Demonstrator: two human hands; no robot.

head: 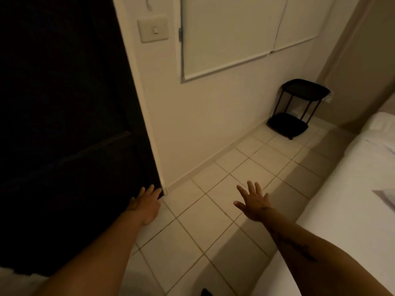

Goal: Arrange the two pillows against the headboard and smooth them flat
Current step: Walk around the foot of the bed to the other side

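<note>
A bed (350, 189) with a white sheet runs along the right edge of the view. A white rounded shape (378, 122) at its far end may be a pillow; I cannot tell for sure. No headboard is in view. My left hand (146, 201) is stretched forward over the tiled floor by the dark doorway, fingers apart, holding nothing. My right hand (253, 199) reaches out above the floor tiles left of the bed, fingers spread and empty.
A dark open doorway (64, 124) fills the left. A light switch (152, 28) and white cabinet doors (235, 33) are on the wall. A small black two-tier side table (297, 107) stands in the far corner. Pale floor tiles (213, 221) lie between wall and bed.
</note>
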